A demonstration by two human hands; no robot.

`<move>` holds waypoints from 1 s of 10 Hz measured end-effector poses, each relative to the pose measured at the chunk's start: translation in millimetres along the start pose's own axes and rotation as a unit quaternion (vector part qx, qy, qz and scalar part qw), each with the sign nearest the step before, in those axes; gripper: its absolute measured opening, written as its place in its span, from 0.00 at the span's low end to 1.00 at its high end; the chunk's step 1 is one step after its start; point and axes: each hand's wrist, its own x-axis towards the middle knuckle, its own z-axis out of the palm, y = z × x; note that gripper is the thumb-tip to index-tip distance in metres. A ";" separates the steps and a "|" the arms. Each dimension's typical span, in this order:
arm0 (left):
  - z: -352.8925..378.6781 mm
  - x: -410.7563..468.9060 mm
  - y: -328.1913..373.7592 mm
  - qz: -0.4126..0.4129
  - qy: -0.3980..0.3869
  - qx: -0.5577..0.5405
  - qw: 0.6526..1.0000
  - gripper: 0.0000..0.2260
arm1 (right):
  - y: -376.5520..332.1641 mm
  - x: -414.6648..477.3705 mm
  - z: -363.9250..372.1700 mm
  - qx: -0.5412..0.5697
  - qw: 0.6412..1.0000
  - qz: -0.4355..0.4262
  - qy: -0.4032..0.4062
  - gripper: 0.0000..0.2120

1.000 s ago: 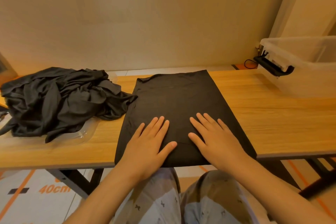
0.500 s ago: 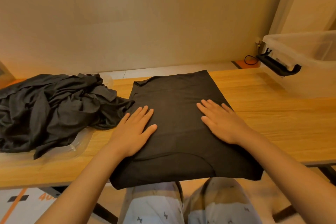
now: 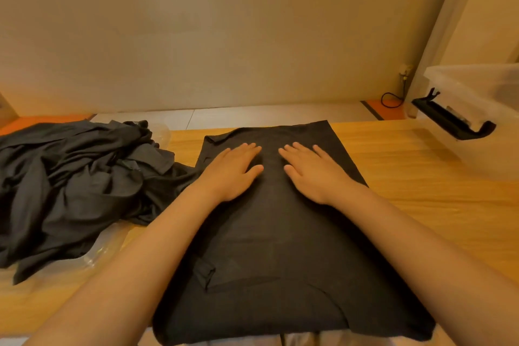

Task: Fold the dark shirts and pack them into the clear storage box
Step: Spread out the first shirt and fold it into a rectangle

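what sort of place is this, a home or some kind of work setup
Probably a plain indoor room set up as a folding station: a bare beige wall, orange markings on the tiled floor, and a wooden table with a heap of dark shirts and a clear storage box.

— What is the person wearing?

— Little of it shows. The left hand [image 3: 233,174] and right hand [image 3: 314,174] are bare, and so are the left forearm [image 3: 157,247] and right forearm [image 3: 407,233], all the way to the frame's edge.

— Any clothing at all?

— Only a thin strip of pale grey cloth [image 3: 323,340] along the bottom edge, with a short dark line running down it. Whether it is patterned cannot be told.
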 end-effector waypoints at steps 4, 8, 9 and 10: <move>22.0 33.9 -42.6 -0.095 0.042 0.027 0.994 0.30 | 29.4 55.7 22.6 -0.022 0.995 0.094 -0.015 0.28; 21.2 32.5 -39.7 -0.128 0.005 0.059 0.990 0.33 | 31.0 51.9 23.6 -0.026 0.994 0.104 0.004 0.31; 5.9 39.6 -45.8 -0.122 -0.002 0.041 0.992 0.32 | 30.8 51.4 21.8 -0.026 0.995 0.100 0.001 0.31; -8.7 48.3 -58.6 -0.147 0.054 0.041 0.987 0.29 | 31.1 51.1 21.2 -0.023 0.995 0.094 -0.003 0.31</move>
